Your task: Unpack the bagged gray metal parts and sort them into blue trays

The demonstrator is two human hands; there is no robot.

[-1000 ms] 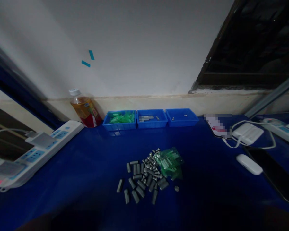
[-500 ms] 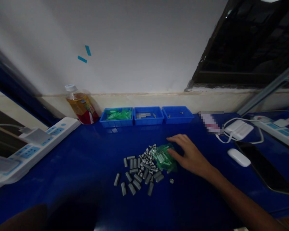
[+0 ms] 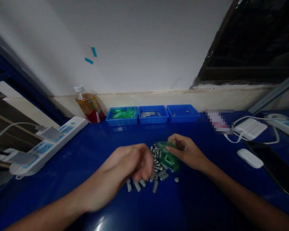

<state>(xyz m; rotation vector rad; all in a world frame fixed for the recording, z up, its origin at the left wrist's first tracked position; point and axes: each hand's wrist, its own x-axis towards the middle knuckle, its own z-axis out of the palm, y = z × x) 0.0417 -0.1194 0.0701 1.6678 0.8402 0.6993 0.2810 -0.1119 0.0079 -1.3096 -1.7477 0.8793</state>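
Observation:
My right hand pinches the upper right edge of a green plastic bag between thumb and fingers. Pale green pieces show through its film. Just left of the bag, my left hand hovers over the pile with curled fingers, smeared by motion; whether it holds anything is unclear. Under and beside it lie several grey metal cylinders, partly covered by the hand. Small silver screws are heaped between the left hand and the bag. One loose round metal piece sits apart, below the bag.
Along the wall stand three blue trays: one with green pieces, one with metal cylinders, one with a few screws. A drink bottle and a power strip are left. A white case and phone lie right.
My left hand has come in from the lower left over the metal pieces. My right hand has closed on the bag's edge. The view has shifted slightly to the left.

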